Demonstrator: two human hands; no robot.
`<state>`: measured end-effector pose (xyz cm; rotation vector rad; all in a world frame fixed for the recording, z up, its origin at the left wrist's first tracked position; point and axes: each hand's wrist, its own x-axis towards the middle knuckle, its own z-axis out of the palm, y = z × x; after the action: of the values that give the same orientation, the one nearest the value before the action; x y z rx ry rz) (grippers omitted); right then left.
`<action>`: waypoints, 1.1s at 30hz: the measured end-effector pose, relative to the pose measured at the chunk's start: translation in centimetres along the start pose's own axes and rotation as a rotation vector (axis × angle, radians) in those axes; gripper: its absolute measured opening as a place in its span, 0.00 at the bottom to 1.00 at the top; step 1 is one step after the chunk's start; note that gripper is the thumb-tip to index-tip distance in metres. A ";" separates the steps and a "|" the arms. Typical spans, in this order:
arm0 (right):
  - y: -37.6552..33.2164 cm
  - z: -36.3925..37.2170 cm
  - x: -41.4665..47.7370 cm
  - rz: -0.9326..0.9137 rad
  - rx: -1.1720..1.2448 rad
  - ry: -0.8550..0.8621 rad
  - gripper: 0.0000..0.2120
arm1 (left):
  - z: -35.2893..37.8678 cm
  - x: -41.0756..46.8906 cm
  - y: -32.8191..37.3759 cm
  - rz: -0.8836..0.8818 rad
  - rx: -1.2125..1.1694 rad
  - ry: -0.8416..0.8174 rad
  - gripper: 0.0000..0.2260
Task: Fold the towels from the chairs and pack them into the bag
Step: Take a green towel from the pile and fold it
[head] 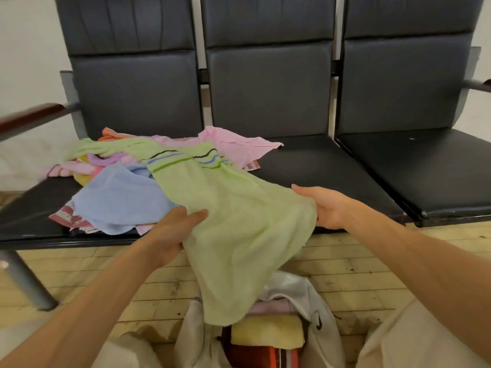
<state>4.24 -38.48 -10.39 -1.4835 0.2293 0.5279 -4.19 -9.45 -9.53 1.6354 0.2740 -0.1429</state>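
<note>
A light green towel (233, 216) with dark, blue and green stripes stretches from the pile on the left seat down over the seat's front edge. My left hand (175, 229) pinches its left edge and my right hand (324, 205) grips its right edge. Its lower end hangs over the open white bag (316, 309) on the floor. Folded towels lie inside the bag, a yellow one (268, 333) on top. A blue towel (119, 197), a pink towel (233, 144) and several others are heaped on the left seat.
Three joined black padded chairs (332, 168) stand against a white wall; the pile covers the left one. A wooden armrest (29, 118) juts out at the left and a metal leg (26, 282) stands on the tiled floor. My knees flank the bag.
</note>
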 end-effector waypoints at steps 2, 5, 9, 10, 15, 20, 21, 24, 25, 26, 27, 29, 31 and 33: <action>0.6 -0.1 0.2 0.028 -0.042 0.051 0.15 | -0.3 -0.3 0.0 -0.018 -0.043 0.012 0.12; 0.7 -0.1 0.2 0.006 -0.075 0.044 0.14 | -0.6 -0.5 0.1 -0.036 -0.062 0.031 0.11; 0.2 -0.2 0.1 -0.093 -0.014 0.045 0.15 | -0.9 -0.5 0.1 -0.047 0.022 -0.053 0.12; 0.1 -0.3 0.0 -0.083 -0.014 0.018 0.15 | -0.9 -0.3 0.1 -0.057 0.050 -0.068 0.13; 0.2 -0.2 -0.3 0.013 -0.463 -0.115 0.16 | -1.6 0.6 -0.1 -0.043 0.323 -0.031 0.07; -1.3 -0.6 -1.4 -0.162 -0.355 0.054 0.12 | -2.0 0.9 1.2 0.100 0.443 0.075 0.07; -1.8 -0.9 -1.7 -0.208 -0.300 0.099 0.12 | -2.3 1.0 1.6 0.131 0.459 0.107 0.08; -3.5 -1.6 -3.2 -0.356 -0.143 0.179 0.13 | -2.7 0.8 2.8 0.196 0.397 0.171 0.11; -4.1 -1.8 -3.8 -0.409 -0.125 0.202 0.14 | -2.8 0.6 3.3 0.215 0.364 0.190 0.11; -4.6 -1.8 -4.3 -0.462 -0.149 0.243 0.15 | -2.8 0.4 3.8 0.246 0.341 0.213 0.11; -4.9 -1.8 -4.8 -0.514 -0.219 0.306 0.15 | -2.7 0.2 4.3 0.284 0.321 0.230 0.10; -4.9 -1.8 -5.4 -0.630 -0.425 0.454 0.17 | -2.4 -0.1 5.1 0.349 0.283 0.260 0.08; -4.5 -1.9 -5.7 -0.707 -0.626 0.556 0.17 | -1.8 -0.3 5.6 0.378 0.269 0.311 0.08; -4.0 -2.1 -5.6 -0.690 -0.810 0.590 0.15 | -1.4 -0.2 5.8 0.391 0.297 0.364 0.10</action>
<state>1.64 -41.59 -4.44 -2.3400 -0.0710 -0.4558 -2.97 -8.47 -3.76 1.9757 0.2094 0.4336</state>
